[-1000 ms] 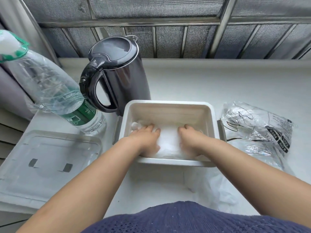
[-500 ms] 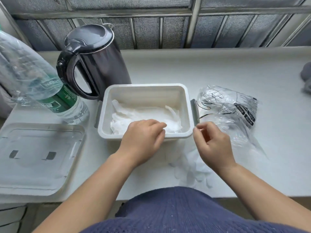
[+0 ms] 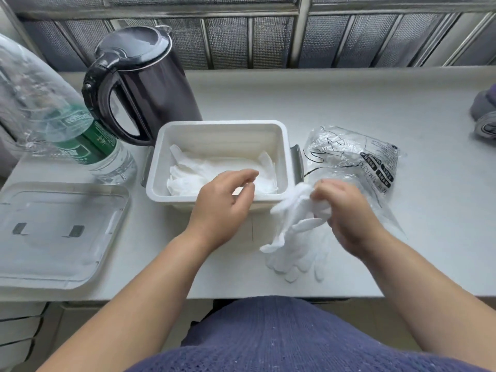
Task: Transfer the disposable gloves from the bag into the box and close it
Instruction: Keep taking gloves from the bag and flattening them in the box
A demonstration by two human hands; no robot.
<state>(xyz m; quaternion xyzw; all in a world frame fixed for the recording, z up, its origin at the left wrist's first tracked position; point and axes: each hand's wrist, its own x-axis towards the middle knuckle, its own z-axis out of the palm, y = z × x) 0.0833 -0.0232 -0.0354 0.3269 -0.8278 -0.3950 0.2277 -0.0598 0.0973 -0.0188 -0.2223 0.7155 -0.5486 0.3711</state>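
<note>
Far left, the clear lid (image 3: 56,232) lies flat on the bench (image 3: 335,103), so the box isn't closed yet. Behind the lid there's a plastic water bottle (image 3: 88,140) with a green label, leaning over, and next to that a dark electric kettle (image 3: 153,84) standing upright just behind the box's back left corner.

The white box (image 3: 220,124) sits mid-bench with grey latches on both short sides. A layer of white gloves (image 3: 209,170) is already inside it, lying on the bottom.

The left hand (image 3: 222,208) hovers over the box's near rim, fingers loosely curled, thumb and forefinger close together, nothing in it as far as I can see.

The right hand (image 3: 346,213) is just off the box's near right corner, fingers curled tight round a bunch of gloves (image 3: 292,213) that hangs toward the bench. Right under that, a few loose gloves (image 3: 292,264) lie on the bench near the front edge.

The crinkly clear bag (image 3: 357,157) with black print lies just right of the box, partly behind the right hand. A grey thing (image 3: 484,114) sits at the far right edge, can't tell what it is.
</note>
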